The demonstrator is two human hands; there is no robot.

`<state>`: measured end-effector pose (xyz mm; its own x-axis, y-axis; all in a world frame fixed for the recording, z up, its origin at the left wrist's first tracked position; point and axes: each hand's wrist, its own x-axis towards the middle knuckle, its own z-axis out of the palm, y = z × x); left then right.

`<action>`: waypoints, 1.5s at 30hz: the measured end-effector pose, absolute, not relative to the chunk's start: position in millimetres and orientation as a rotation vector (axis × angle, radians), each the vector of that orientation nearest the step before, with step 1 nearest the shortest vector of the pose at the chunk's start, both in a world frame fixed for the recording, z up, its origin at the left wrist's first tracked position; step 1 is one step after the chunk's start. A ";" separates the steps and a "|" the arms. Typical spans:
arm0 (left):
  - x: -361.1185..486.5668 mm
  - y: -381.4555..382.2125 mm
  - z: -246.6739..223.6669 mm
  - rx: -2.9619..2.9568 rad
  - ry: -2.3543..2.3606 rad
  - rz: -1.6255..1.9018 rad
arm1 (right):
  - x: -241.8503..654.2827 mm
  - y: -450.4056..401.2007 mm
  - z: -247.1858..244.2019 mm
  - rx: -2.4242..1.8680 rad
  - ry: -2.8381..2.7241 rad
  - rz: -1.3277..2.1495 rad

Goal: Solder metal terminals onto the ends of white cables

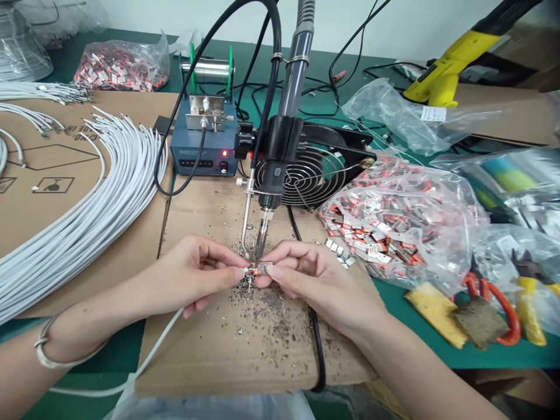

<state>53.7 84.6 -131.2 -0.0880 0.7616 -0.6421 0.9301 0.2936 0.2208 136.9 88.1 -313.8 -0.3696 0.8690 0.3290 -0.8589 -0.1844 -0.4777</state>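
My left hand (196, 274) pinches the end of a white cable (160, 343), whose length trails down to the lower left. Between thumb and fingers, my right hand (301, 271) grips a small connector with a metal shell (263, 268) and an orange part. Cable end and connector meet right under the tip of a mounted soldering iron (261, 239). Beside that tip, a thin bent solder feed tube (245, 227) comes down to the same spot. Whether the tip touches the connector I cannot tell. Solder specks lie on the cardboard (205, 350) below.
A blue solder feeder (188, 154) carries a solder spool (210, 71). Behind the iron stands a black fan (310, 175). Bundled white cables (126, 169) lie left; a bag of connectors (394, 216), red-handled cutters (503, 309) and a yellow sponge (435, 315) lie right. A black cord (318, 344) crosses the cardboard.
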 end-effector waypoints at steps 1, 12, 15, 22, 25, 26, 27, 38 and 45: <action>51.5 84.5 -131.6 1.512 1.872 -0.308 | 137.0 88.0 -313.7 -0.009 -0.715 1.810; 53.3 85.6 -131.2 1.529 1.921 -0.365 | 139.8 86.2 -309.0 -0.071 -0.698 1.811; 54.1 85.8 -132.2 1.535 1.967 -0.406 | 140.1 86.9 -305.5 -0.135 -0.722 1.803; 59.4 81.9 -134.2 1.646 2.003 -0.462 | 139.2 86.9 -306.2 -0.139 -0.802 1.758; 56.5 77.6 -135.3 1.744 1.982 -0.522 | 137.7 83.3 -308.1 -0.276 -0.936 1.619; 55.1 76.1 -135.6 1.791 1.956 -0.544 | 137.3 81.6 -309.1 -0.342 -1.003 1.521; 53.9 74.6 -135.7 1.838 1.926 -0.562 | 136.9 79.9 -310.2 -0.400 -1.075 1.404; 51.4 68.9 -134.1 1.912 1.815 -0.587 | 133.3 70.1 -320.7 -0.527 -1.487 0.633; 52.1 62.9 -136.9 2.185 1.724 -0.608 | 133.7 70.1 -319.3 -0.437 -1.334 0.874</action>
